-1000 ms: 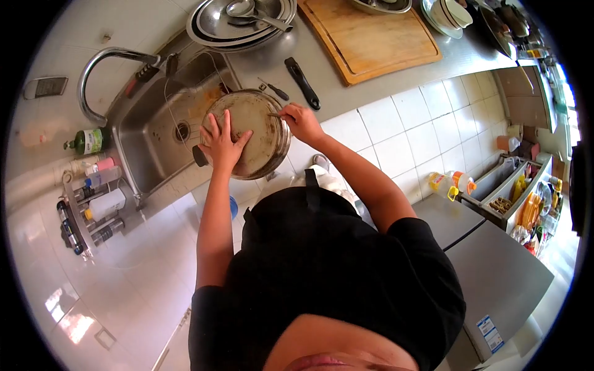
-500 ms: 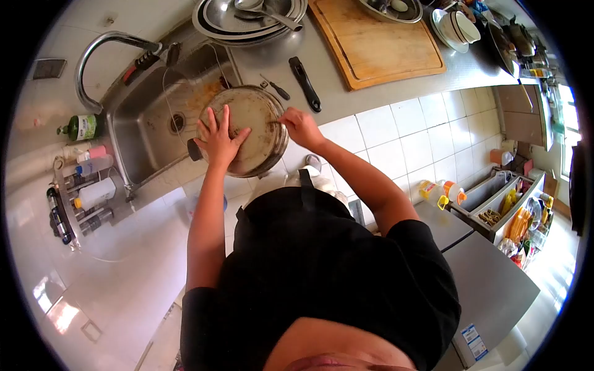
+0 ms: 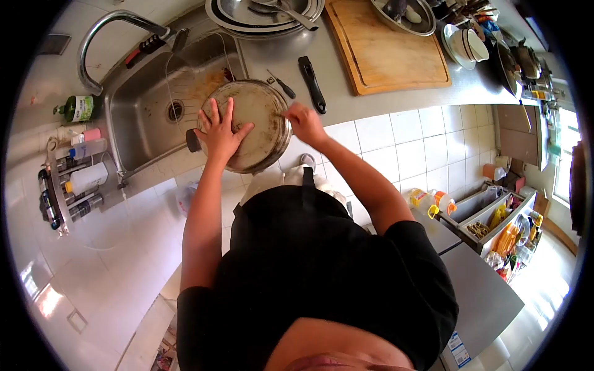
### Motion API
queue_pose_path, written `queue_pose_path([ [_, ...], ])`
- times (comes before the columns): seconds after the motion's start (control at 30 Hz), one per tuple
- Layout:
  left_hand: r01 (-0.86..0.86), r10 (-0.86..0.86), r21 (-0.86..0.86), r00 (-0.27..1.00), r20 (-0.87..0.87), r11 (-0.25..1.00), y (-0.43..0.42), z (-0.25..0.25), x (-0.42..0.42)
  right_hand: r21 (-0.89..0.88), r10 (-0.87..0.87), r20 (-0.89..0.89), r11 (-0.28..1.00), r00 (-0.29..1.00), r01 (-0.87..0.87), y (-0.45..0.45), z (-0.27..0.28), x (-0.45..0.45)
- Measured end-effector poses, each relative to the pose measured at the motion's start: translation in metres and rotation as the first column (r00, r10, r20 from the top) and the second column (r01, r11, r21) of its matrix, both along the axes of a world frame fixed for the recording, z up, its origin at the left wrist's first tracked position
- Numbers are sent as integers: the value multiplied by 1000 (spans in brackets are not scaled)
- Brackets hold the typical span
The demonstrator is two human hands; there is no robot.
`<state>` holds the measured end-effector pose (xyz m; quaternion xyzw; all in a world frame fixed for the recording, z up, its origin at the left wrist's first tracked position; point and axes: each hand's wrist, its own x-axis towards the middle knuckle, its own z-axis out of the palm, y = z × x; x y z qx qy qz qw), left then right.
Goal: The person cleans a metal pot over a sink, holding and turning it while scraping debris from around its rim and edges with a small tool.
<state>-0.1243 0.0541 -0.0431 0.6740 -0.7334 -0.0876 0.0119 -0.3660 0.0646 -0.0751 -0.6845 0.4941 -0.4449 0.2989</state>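
A round metal pan (image 3: pixel 257 127) lies bottom up across the front edge of the sink, its base stained brown. My left hand (image 3: pixel 224 133) rests flat on that base with the fingers spread. At the pan's right edge my right hand (image 3: pixel 304 123) is closed in a pinch; whatever it holds is too small to make out. A small screwdriver (image 3: pixel 283 85) and a black detached handle (image 3: pixel 312 85) lie on the counter just beyond the pan. On the pan's left side a short dark fitting (image 3: pixel 193 140) sticks out.
The steel sink (image 3: pixel 133 133) has a curved faucet (image 3: pixel 86 49) at its left. Stacked metal bowls (image 3: pixel 266 29), a wooden cutting board (image 3: pixel 390 49) and white bowls (image 3: pixel 467 46) stand along the counter. A green bottle (image 3: pixel 80 108) is left of the sink.
The view has shifted, so the counter items sit lower and further right. My left hand stays spread on the pan. The right hand remains closed at the pan's right edge, with a slight change of pose.
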Motion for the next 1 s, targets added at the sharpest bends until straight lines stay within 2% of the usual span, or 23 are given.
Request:
queue_pose_path([
  [0.03,-1,1,-5,1000,6,1000,-1,1,0,19,56,-20,998,998,-55,16,10,0],
  [0.07,-2,3,-9,1000,10,1000,-1,2,0,-49,107,31,993,994,-105,26,3,2],
  [0.13,-5,5,-19,1000,12,1000,-1,0,-3,-3,152,26,988,988,-152,28,11,-1],
  [0.2,-5,6,-26,1000,20,1000,0,-3,-1,13,27,37,1000,999,-28,16,5,0],
  [0.33,3,-3,-42,1000,2,999,-1,-2,0,49,41,49,998,998,-43,40,7,7],
  [0.4,-5,5,-38,1000,-1,999,0,-1,0,70,124,72,989,990,-129,53,14,10],
  [0.47,-12,11,-45,1000,-6,999,-2,-4,-1,89,81,74,992,994,-87,50,7,9],
  [0.53,-22,21,-33,1000,-9,999,3,-3,1,83,-55,67,995,996,50,43,7,9],
  [0.63,-28,27,-28,999,-30,999,-4,1,-3,32,66,103,997,993,-70,70,7,26],
  [0.73,-33,32,-25,999,-32,999,1,0,0,133,-126,86,985,988,114,57,5,20],
  [0.77,-31,30,-29,999,-33,999,1,-1,0,86,-134,49,988,990,130,48,6,14],
  [0.9,-34,33,-29,999,-15,999,-1,-1,-1,-3,63,94,998,994,-63,69,11,25],
  [1.0,-27,25,-44,999,-41,999,0,-1,0,127,-134,89,984,987,122,56,2,17],
])
